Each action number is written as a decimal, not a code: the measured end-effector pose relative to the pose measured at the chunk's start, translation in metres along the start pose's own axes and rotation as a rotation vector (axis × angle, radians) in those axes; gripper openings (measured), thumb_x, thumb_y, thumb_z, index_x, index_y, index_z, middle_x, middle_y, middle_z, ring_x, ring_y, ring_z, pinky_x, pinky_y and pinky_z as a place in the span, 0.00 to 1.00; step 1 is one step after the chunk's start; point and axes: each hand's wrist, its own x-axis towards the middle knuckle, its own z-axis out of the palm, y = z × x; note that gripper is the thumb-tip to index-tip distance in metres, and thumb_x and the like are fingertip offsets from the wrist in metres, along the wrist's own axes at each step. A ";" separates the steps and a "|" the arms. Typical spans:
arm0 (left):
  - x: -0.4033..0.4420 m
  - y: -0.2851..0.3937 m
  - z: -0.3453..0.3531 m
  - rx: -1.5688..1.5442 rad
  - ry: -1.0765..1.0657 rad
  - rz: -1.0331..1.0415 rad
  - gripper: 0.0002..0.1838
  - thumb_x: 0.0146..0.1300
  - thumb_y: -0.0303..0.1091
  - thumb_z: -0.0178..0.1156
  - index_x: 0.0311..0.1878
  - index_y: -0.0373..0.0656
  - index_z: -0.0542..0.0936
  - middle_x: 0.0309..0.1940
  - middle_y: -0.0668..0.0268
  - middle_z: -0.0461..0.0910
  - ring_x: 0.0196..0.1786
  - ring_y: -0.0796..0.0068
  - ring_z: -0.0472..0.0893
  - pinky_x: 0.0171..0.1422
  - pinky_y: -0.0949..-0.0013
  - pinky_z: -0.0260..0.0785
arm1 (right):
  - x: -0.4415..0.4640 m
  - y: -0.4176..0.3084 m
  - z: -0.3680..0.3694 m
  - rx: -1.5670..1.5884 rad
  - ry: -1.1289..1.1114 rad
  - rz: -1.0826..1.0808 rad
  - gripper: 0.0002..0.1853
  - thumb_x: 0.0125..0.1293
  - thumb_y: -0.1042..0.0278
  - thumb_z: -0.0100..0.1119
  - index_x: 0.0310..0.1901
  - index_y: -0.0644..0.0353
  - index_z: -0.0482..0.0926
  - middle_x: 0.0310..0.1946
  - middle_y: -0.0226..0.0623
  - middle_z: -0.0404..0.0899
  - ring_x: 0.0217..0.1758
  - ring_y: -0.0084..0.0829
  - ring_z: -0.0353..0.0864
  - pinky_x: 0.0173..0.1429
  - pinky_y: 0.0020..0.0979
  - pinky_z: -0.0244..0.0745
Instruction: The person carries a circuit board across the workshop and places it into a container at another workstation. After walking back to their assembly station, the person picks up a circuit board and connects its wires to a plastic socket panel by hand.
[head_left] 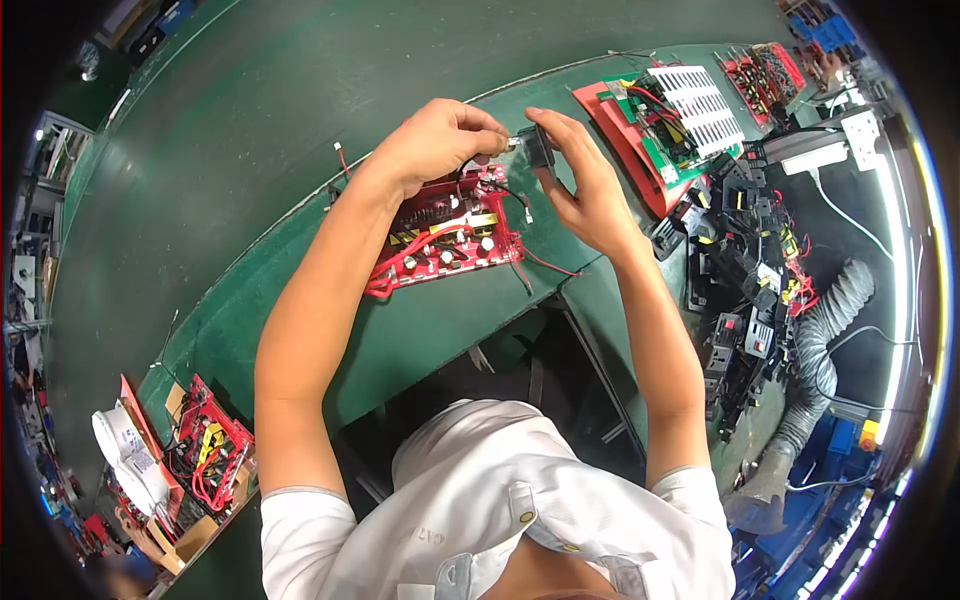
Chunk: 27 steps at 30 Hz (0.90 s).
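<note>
Above the red circuit board (450,235) on the green table, my left hand (435,145) pinches a small pale connector (513,143) between thumb and fingertips. My right hand (588,185) grips a small dark block (537,148) between thumb and fingers, just right of the connector. Whether connector and block touch is too small to tell. A dark wire hangs below my left fingers. The board carries capacitors, yellow-wrapped parts and red cables, and a loose wire with a white plug (528,212) lies at its right side.
Right of my hands are a green board with a slotted metal plate (700,110) on red sheets (625,140), a pile of black socket parts (745,270) and a ribbed hose (815,350). Another red board (215,450) and a white spool (130,460) are at lower left.
</note>
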 end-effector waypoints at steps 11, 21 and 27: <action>0.005 -0.007 0.004 -0.010 0.033 0.057 0.09 0.57 0.32 0.63 0.38 0.37 0.84 0.27 0.71 0.78 0.29 0.85 0.70 0.29 0.78 0.58 | 0.000 -0.003 -0.002 -0.171 0.027 -0.077 0.38 0.44 0.89 0.54 0.63 0.58 0.67 0.58 0.46 0.71 0.62 0.49 0.70 0.63 0.42 0.69; 0.010 -0.013 0.006 -0.037 0.005 0.048 0.09 0.57 0.32 0.64 0.38 0.37 0.85 0.28 0.71 0.79 0.30 0.85 0.71 0.31 0.79 0.59 | 0.004 0.002 -0.011 -0.263 -0.028 -0.127 0.35 0.43 0.88 0.57 0.58 0.59 0.68 0.55 0.44 0.72 0.60 0.49 0.71 0.60 0.41 0.71; 0.000 -0.015 -0.021 -0.129 0.120 0.027 0.10 0.59 0.32 0.63 0.40 0.37 0.84 0.25 0.73 0.76 0.28 0.86 0.69 0.30 0.79 0.58 | -0.004 0.026 -0.037 0.000 0.264 0.124 0.29 0.56 0.82 0.62 0.60 0.62 0.66 0.48 0.40 0.76 0.51 0.32 0.79 0.56 0.31 0.74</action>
